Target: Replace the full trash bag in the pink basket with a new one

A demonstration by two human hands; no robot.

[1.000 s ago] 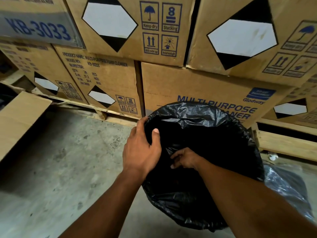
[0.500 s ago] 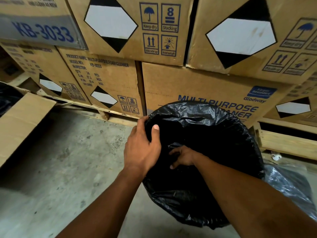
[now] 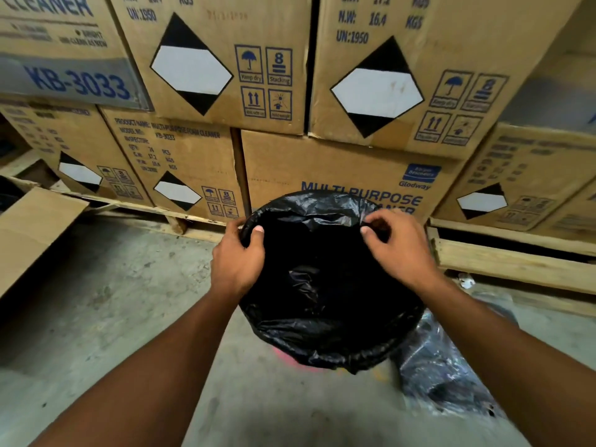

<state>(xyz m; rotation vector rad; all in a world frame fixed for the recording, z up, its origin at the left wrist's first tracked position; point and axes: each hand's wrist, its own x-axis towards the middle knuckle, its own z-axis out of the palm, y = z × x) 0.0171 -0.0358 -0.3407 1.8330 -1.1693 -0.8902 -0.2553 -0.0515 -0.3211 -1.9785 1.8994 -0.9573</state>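
Note:
A new black trash bag (image 3: 325,285) lines the pink basket (image 3: 287,358), folded over its rim so that only a sliver of pink shows at the bottom. My left hand (image 3: 237,261) grips the bag's edge at the rim's left side. My right hand (image 3: 398,250) pinches the bag's edge at the far right of the rim. The full black trash bag (image 3: 442,372) lies on the floor to the right of the basket, partly hidden by my right forearm.
Stacked cardboard cartons (image 3: 342,169) on wooden pallets (image 3: 512,266) stand close behind the basket. A loose cardboard flap (image 3: 29,233) juts in at the left. Bare concrete floor (image 3: 106,301) spreads to the left and front.
My right hand has come out of the bag's inside and moved up to the far right rim. My left hand stays on the left rim. The view has tilted down and closer.

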